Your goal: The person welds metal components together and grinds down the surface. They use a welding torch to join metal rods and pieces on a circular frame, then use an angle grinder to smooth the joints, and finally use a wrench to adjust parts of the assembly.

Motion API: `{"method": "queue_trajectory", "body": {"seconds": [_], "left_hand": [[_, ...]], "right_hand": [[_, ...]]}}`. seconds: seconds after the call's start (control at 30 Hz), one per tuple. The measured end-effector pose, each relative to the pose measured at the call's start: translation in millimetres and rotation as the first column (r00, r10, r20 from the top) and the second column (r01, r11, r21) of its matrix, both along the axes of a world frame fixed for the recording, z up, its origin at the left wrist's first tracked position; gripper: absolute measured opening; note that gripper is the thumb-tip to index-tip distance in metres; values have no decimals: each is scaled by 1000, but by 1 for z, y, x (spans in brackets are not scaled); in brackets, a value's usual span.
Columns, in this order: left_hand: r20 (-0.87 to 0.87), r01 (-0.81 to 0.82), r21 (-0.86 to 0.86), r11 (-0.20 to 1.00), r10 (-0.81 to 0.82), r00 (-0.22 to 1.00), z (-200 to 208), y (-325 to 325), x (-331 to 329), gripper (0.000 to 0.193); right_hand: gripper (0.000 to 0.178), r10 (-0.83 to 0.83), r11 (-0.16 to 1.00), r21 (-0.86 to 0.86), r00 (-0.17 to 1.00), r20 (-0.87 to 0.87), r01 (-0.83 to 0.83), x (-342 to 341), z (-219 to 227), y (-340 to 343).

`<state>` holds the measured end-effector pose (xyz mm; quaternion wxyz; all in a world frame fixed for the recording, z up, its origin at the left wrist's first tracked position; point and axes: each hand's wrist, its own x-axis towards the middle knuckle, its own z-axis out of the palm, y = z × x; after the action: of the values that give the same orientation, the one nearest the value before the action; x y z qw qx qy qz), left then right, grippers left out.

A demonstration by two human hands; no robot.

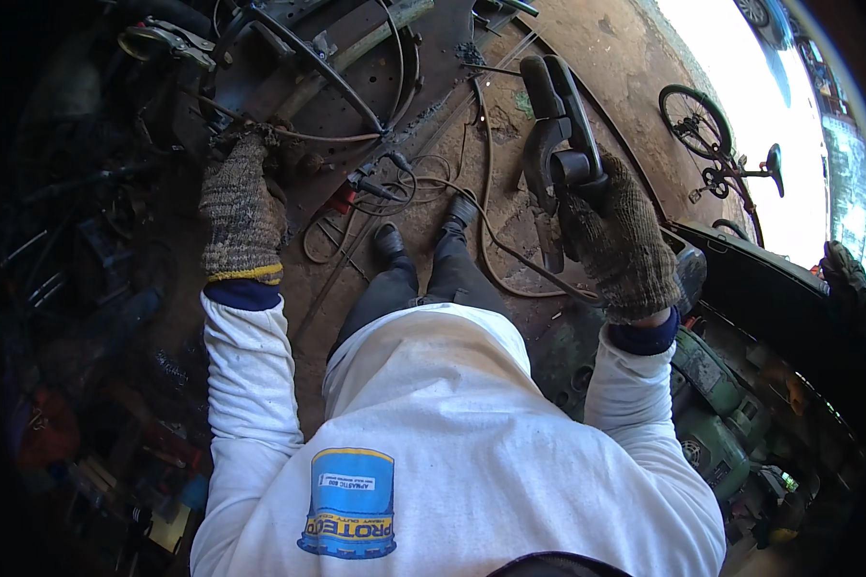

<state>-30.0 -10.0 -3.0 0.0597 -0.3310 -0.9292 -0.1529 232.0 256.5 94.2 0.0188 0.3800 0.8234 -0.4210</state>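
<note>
My right hand [618,236], in a brown knitted glove, is closed round a black clamp-like tool that looks like a welding electrode holder [551,144]. A thin rod [491,68] sticks out leftward from its upper end. My left hand [244,207], gloved the same way with a yellow cuff edge, reaches to a dark steel frame [308,58] at the upper left. Its fingers are curled at the frame's near edge; shadow hides what they grip. A thin brownish rod or cable [322,137] runs rightward from beside those fingers.
Cables [488,202] loop across the floor round my shoes. A black-and-red tool [370,183] lies among them. To the right are a green machine [712,394], a dark panel [760,279] and a bicycle [717,163]. Dim clutter fills the left side.
</note>
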Motion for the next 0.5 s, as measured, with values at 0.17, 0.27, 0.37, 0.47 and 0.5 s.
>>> {"method": "queue_trajectory", "body": {"seconds": [0.17,0.27,0.37,0.47,0.5], "left_hand": [[21,-6,17,1000,5,1000,-1,1,-1,44],[34,-11,28,1000,11,999,0,1,0,44],[58,-13,47,999,10,998,3,1,-1,44],[93,-26,74,997,19,996,3,1,0,45],[111,-29,89,996,19,994,4,1,1,45]], "right_hand": [[48,-37,996,-83,999,5,37,-2,1,-1],[48,-1,998,-64,999,-51,-2,2,-2,0],[46,-150,951,-270,988,22,150,-1,10,-1],[40,-112,957,-284,982,-151,65,7,-12,12],[36,-132,937,-348,960,-249,39,10,-13,13]]}}
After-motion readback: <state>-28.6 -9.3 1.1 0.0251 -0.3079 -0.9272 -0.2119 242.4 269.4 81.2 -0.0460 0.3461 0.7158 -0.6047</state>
